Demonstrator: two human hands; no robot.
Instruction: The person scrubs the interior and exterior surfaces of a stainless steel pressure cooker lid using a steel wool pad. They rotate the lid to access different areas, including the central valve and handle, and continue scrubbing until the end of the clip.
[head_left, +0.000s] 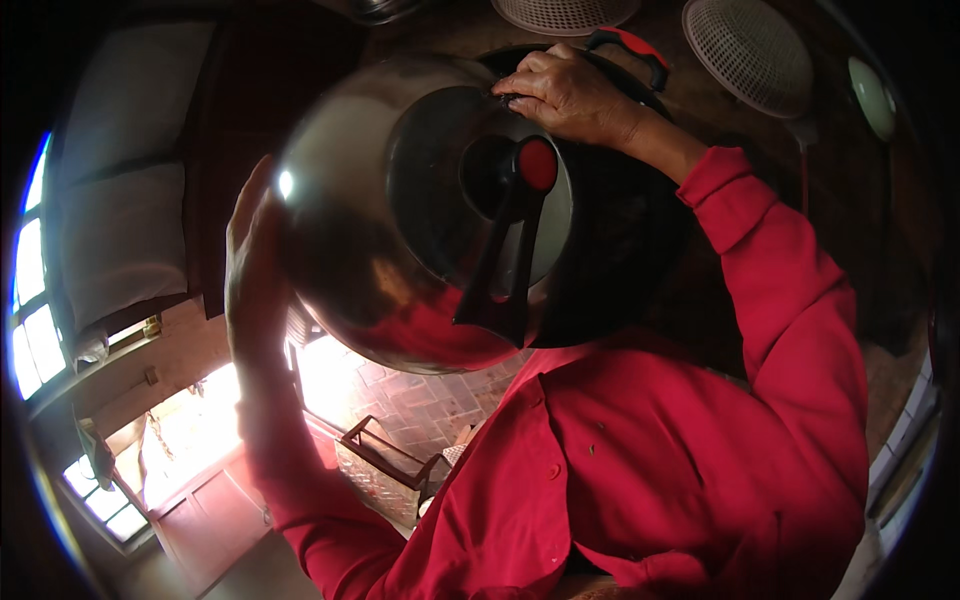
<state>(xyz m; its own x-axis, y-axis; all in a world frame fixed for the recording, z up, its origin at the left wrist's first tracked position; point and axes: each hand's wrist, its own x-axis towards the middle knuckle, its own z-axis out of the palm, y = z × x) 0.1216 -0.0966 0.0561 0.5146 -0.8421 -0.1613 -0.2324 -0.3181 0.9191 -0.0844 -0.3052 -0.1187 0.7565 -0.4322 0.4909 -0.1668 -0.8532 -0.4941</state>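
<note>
A large domed metal wok lid (345, 247) with a round glass centre is tilted before me, partly over a dark wok (622, 217). Its black upright handle (510, 240) has a red disc at the knob. My left hand (255, 225) grips the lid's left edge, its fingertips mostly hidden behind the metal. Up at the far side of the glass, the fingers of my right hand (555, 94) are pinched together on a small dark thing (508, 98), too small to identify. That hand also hides part of the wok's far rim.
Beyond the wok is its red-and-black side handle (630, 52). Two pale mesh strainers (750, 56) (566, 13) and a pale green dish (872, 99) are at the back. A wooden-framed chair (386, 454) stands on the brick floor (420, 390) below, near a bright doorway.
</note>
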